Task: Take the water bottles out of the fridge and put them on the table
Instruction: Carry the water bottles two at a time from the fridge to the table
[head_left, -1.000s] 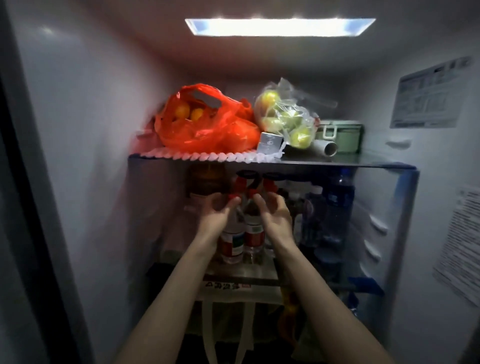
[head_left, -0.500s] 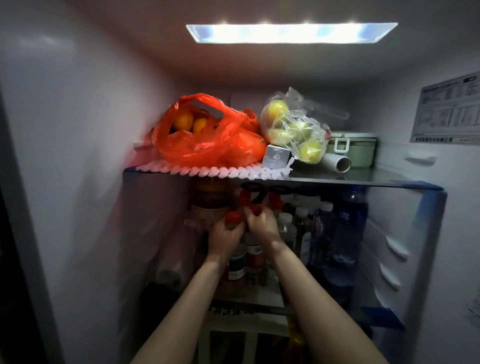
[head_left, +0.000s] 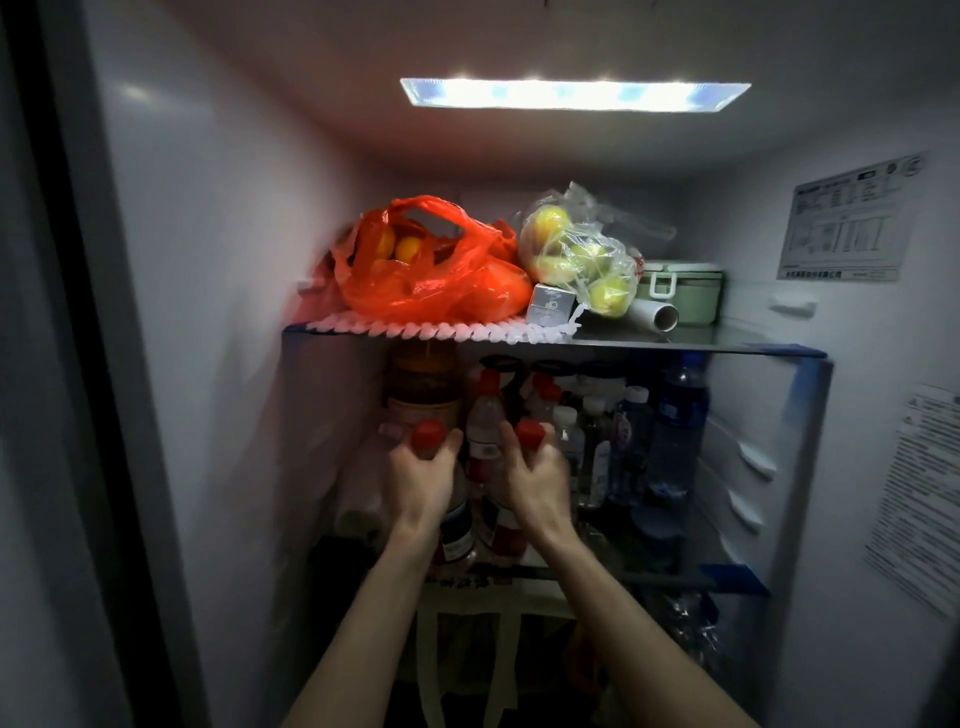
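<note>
Both my arms reach into the open fridge, to the shelf under the glass one. My left hand (head_left: 422, 480) is wrapped around the neck of a clear water bottle with a red cap (head_left: 429, 432). My right hand (head_left: 535, 486) grips a second red-capped water bottle (head_left: 530, 433) the same way. Between and behind them stands another red-capped bottle (head_left: 485, 415). More bottles with white caps (head_left: 597, 441) and a blue bottle (head_left: 678, 415) stand to the right on the same shelf. The lower bodies of the held bottles are partly hidden by my hands.
The glass shelf (head_left: 675, 347) above carries a red bag of oranges (head_left: 431, 275), a clear bag of green fruit (head_left: 582, 254), a small box, a white tube and a green lidded box (head_left: 680, 291). A brown jar (head_left: 423, 384) stands behind my left hand. The fridge walls close in on both sides.
Both hands reached deeper onto the lower shelf and closed around the necks of two red-capped bottles. The camera view tilted so the shelf sits lower in frame.
</note>
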